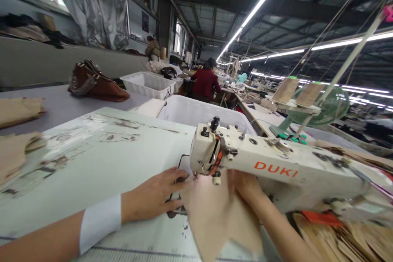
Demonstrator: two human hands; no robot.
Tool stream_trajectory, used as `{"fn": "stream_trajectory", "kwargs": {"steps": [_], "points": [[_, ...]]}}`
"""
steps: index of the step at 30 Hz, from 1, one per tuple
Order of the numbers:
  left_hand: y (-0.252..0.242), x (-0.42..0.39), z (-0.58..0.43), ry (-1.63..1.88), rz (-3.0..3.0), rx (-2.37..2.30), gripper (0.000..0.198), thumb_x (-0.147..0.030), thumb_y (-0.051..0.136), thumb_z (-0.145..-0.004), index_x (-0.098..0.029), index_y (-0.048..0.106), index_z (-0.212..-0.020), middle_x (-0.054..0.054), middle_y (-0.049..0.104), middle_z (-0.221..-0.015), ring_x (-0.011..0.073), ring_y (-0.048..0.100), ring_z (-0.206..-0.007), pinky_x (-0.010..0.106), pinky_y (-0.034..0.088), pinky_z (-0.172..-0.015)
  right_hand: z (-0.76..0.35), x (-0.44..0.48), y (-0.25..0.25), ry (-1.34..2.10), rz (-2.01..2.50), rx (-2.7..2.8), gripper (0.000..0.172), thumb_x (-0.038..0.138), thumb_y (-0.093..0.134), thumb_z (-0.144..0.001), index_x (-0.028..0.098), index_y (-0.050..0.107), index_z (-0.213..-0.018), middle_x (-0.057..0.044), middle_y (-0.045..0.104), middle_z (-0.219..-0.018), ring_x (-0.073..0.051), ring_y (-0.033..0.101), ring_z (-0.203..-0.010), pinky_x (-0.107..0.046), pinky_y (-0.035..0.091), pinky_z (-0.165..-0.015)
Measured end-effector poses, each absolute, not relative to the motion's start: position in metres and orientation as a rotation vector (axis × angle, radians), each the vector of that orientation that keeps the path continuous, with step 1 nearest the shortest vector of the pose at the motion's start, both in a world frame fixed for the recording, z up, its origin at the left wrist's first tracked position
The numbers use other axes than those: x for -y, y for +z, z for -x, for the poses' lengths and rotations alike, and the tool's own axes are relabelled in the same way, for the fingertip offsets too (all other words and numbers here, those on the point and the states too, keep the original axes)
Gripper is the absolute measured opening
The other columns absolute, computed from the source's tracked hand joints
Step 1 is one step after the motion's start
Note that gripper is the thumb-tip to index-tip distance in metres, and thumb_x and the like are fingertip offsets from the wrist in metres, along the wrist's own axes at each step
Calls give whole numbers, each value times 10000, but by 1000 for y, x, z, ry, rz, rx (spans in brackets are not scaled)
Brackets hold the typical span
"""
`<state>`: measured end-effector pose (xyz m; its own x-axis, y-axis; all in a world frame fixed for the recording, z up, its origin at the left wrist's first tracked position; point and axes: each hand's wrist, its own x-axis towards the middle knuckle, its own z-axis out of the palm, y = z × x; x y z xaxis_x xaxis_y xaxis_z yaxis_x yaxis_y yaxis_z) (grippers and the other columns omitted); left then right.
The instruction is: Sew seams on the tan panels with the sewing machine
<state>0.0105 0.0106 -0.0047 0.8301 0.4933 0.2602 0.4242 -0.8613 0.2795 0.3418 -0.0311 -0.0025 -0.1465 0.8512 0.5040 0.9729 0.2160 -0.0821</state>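
Observation:
A white sewing machine (245, 155) lettered "DUKI" in orange stands over a pale green table. Under its head lies a tan fabric piece (211, 217), its pointed end hanging toward me. My left hand (155, 194), with a white band on the forearm, rests beside the needle area. Its fingers are spread, the tips at the fabric's left edge. On the right, my right hand (247, 186) reaches beneath the machine arm and touches the fabric. Its fingers are mostly hidden by cloth and machine, so their grip does not show.
A white plastic bin (205, 112) stands behind the machine. Stacked tan pieces (346, 233) lie at lower right, and more tan cloth (18, 155) at left. A brown handbag (98, 84) sits on the grey table. Thread cones (285, 90) stand at right. A person in dark red (205, 80) is beyond.

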Motion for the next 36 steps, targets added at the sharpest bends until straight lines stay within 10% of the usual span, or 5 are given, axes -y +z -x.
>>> {"fn": "stream_trajectory", "kwargs": {"steps": [4, 12, 26, 36], "points": [[3, -7, -1, 599, -2626, -894, 329, -313, 382, -1048, -265, 601, -1287, 45, 539, -1370, 205, 557, -1225, 343, 435, -1085, -337, 103, -7, -437, 1726, 2169, 327, 313, 524, -920, 145, 579, -1195, -103, 680, -873, -204, 651, -661, -286, 514, -555], [-26, 12, -35, 662, -2746, -787, 469, -341, 578, -949, -154, 499, -1372, 133, 532, -1396, 269, 508, -1286, 406, 438, -1097, -255, 75, -2, -242, 1598, 2273, 337, 182, 449, -962, 164, 582, -1271, -114, 635, -1261, -262, 575, -1205, -510, 407, -1079], [-31, 7, -21, 537, -3055, -698, 656, -295, 533, -986, -200, 219, -1554, 86, 392, -1531, 258, 404, -1383, 406, 364, -1145, -234, 63, -66, -361, 1631, 2121, 442, 184, 370, -962, 186, 522, -1377, -76, 591, -1348, -280, 616, -1150, -606, 370, -1081], [-36, 7, -22, 592, -3156, -776, 706, -308, 575, -942, -166, 243, -1548, 72, 341, -1561, 267, 278, -1444, 387, 384, -1135, -231, 54, -79, -451, 1526, 1968, 381, 288, 377, -1008, 207, 579, -1321, -8, 633, -1299, -187, 622, -1135, -422, 76, -1230]]}}
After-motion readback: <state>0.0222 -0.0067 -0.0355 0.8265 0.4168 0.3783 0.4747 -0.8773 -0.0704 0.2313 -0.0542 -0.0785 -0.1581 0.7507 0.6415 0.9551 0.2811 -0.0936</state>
